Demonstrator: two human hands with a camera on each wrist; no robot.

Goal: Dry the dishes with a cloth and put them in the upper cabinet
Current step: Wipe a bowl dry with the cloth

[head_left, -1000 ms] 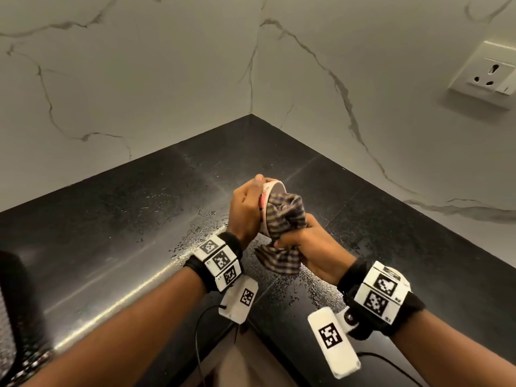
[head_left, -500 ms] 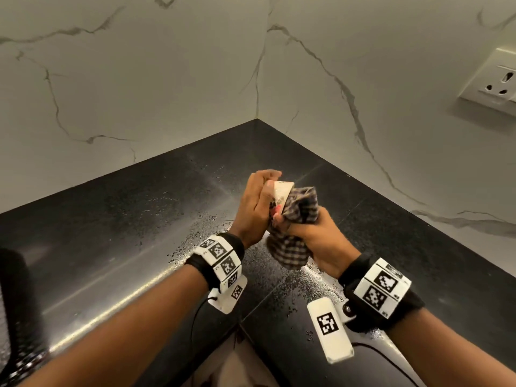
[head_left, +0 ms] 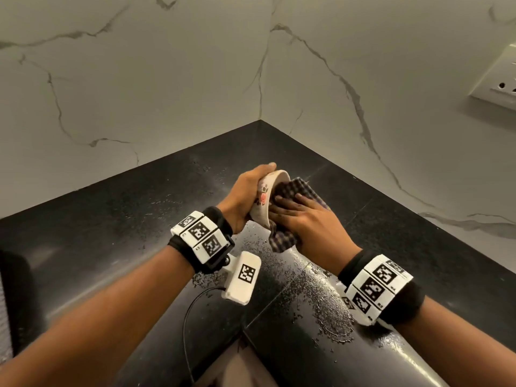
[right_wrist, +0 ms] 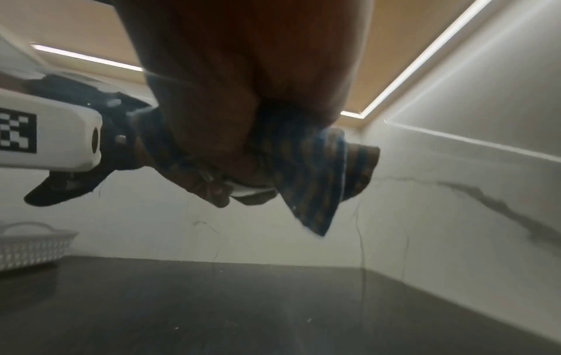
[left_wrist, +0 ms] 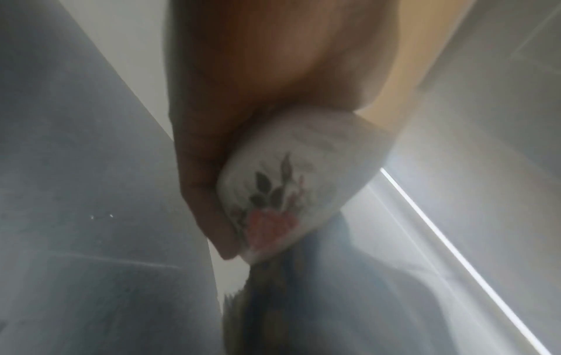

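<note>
A small white bowl with a red flower print point(head_left: 264, 196) point(left_wrist: 285, 192) is held on its side above the black counter. My left hand point(head_left: 248, 191) grips it from the left, fingers curled over its rim and base. A checked brown cloth point(head_left: 296, 191) point(right_wrist: 315, 173) is stuffed into the bowl's mouth and hangs below it. My right hand point(head_left: 304, 216) holds the cloth and presses it into the bowl, its fingers lying along the rim. The bowl's inside is hidden by the cloth.
The wet black counter point(head_left: 307, 289) runs into a corner of white marble walls. A wall socket point(head_left: 499, 82) sits at the right. A white basket point(right_wrist: 30, 245) stands on the counter at the left. The cabinet's lit underside point(right_wrist: 391, 48) is overhead.
The bowl has turned in my left hand, so its flower side now faces me. My right hand has rolled over, knuckles up, moving the cloth round inside the bowl.
</note>
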